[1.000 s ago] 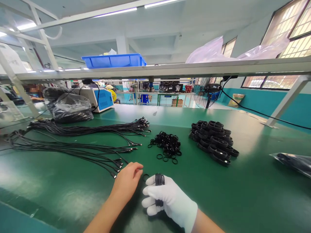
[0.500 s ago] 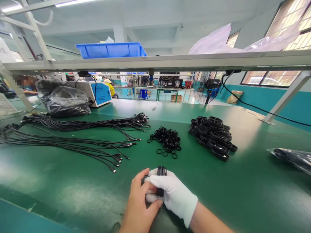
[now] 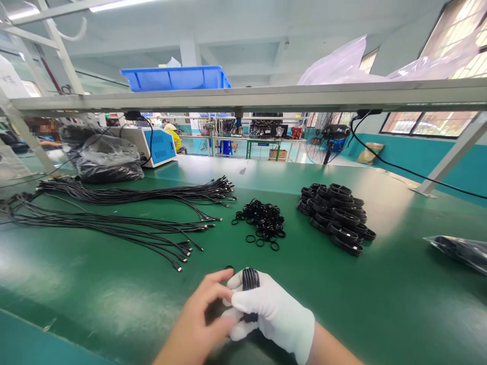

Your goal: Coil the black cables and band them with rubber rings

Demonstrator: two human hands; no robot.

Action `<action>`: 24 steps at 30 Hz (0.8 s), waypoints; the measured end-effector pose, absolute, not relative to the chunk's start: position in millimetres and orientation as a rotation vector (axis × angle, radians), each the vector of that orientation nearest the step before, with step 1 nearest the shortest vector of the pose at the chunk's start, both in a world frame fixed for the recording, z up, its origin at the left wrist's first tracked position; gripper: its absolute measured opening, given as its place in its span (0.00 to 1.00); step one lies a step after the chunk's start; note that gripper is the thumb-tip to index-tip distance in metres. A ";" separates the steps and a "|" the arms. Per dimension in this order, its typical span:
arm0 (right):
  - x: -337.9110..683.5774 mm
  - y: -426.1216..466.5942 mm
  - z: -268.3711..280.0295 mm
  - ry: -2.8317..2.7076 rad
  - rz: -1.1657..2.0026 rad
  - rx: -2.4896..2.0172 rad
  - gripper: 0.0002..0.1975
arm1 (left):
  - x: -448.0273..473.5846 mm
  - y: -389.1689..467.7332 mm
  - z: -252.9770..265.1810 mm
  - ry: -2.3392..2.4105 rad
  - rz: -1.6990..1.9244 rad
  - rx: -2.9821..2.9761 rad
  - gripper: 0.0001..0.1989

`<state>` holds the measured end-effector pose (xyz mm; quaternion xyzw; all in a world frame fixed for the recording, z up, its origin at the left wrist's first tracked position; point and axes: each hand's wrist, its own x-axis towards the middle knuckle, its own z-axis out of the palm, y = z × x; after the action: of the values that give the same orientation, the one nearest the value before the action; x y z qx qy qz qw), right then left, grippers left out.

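My right hand (image 3: 276, 312), in a white glove, grips a small coil of black cable (image 3: 250, 279) wound in several turns. The fingers and thumb close around the coil, which stands on edge and is partly hidden by the glove. My left hand (image 3: 203, 312) is bare and close beside it on the left. Its thumb and fingers are curved but apart, near the gloved fingertips; the thumb is blurred. By the left index fingertip shows part of a small black ring (image 3: 229, 268); I cannot tell whether the finger touches it.
Ahead lies a heap of small black rings (image 3: 264, 218). Bundles of straight black cables (image 3: 144, 193) spread to the left, and coiled cables (image 3: 335, 213) are piled to the right. A plastic bag (image 3: 456, 251) sits far right. A white shelf (image 3: 266, 99) crosses above the green table (image 3: 125, 304).
My left hand has drawn left and down, its thumb parting from the coil. The right hand still holds the coil, now turned slightly. The small ring by the left index finger shows more.
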<state>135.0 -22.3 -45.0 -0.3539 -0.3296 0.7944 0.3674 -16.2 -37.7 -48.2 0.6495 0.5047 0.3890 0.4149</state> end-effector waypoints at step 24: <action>129.0 -27.1 -52.1 -1.227 2.145 -0.945 0.13 | -11.0 -35.5 -45.2 1.363 1.114 1.931 0.14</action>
<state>129.0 -27.1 -52.1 -0.3464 -0.4496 0.7860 0.2451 -11.0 -35.5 -45.2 0.7133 0.5036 0.4116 0.2612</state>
